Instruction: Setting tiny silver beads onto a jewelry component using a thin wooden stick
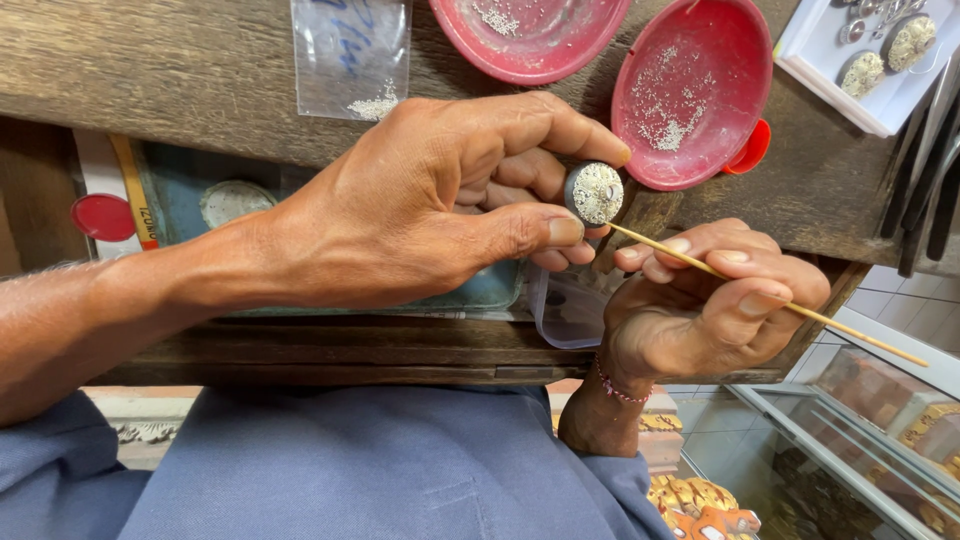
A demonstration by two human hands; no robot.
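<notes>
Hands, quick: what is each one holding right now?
Left hand: fingers closed on a small round bead-covered piece.
Right hand: fingers closed on a thin wooden stick, its tip touching the piece.

My worn wooden counter (200, 70) carries two red dishes (530, 35) (690, 90) dusted with tiny grains, a clear plastic bag (350, 55), and a white tray (850, 60) at its corner.

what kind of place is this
Probably a small jeweller's or craft workbench: a worn wooden bench, red dishes of tiny silvery grains, and a white tray of similar round pieces.
</notes>
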